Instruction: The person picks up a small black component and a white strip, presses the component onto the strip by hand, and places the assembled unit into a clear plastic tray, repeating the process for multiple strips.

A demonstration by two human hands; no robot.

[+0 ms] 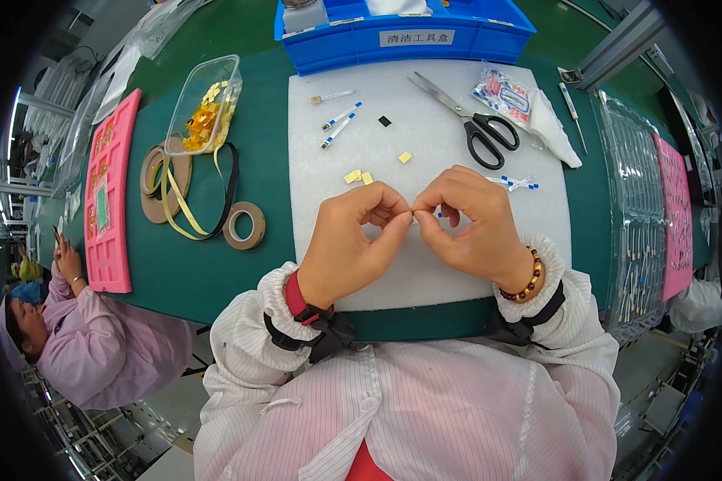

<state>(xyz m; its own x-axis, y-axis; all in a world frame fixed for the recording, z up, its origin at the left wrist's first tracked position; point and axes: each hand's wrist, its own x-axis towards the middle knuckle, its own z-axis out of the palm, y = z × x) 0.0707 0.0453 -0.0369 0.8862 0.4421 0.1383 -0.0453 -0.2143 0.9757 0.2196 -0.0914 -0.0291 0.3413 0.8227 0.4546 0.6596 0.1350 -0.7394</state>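
Over the middle of a white foam mat (329,293), my left hand (359,236) and my right hand (473,228) meet fingertip to fingertip. Both are pinched, thumb against forefinger, on something tiny that the fingers mostly hide. Just beyond them lie small yellow squares (405,158) and a black square (384,121). Short thin strips with blue ends (338,131) rest farther left, and more such strips (523,183) cross each other beside my right hand. Black-handled scissors (469,116) lie open on the mat, beyond my right hand.
A blue bin (409,44) stands at the back. Leftward are a clear tub (204,100) of gold pieces, tape rolls (244,225) and a pink tray (112,192). A packet (505,94), white cloth (555,132) and clear trays (632,200) are right. Another person (96,337) sits left.
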